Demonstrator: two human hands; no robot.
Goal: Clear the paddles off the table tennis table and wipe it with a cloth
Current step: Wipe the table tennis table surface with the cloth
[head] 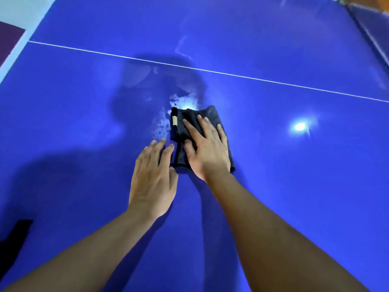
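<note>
A folded dark cloth (185, 121) with a small pale tag lies flat on the blue table tennis table (294, 186). My right hand (207, 148) presses on it with straight, spread fingers. Beside it, my left hand (154, 175) lies flat on the table, with its fingertips touching the cloth's left edge. Wet droplets and smears (181, 100) glisten on the surface just beyond the cloth. No paddles are in view.
A thin white line (210, 70) crosses the table beyond the cloth. The table's white left edge (12, 53) borders the floor at the upper left. The net side runs along the upper right corner (370, 36). A bright lamp reflection (300, 126) lies to the right.
</note>
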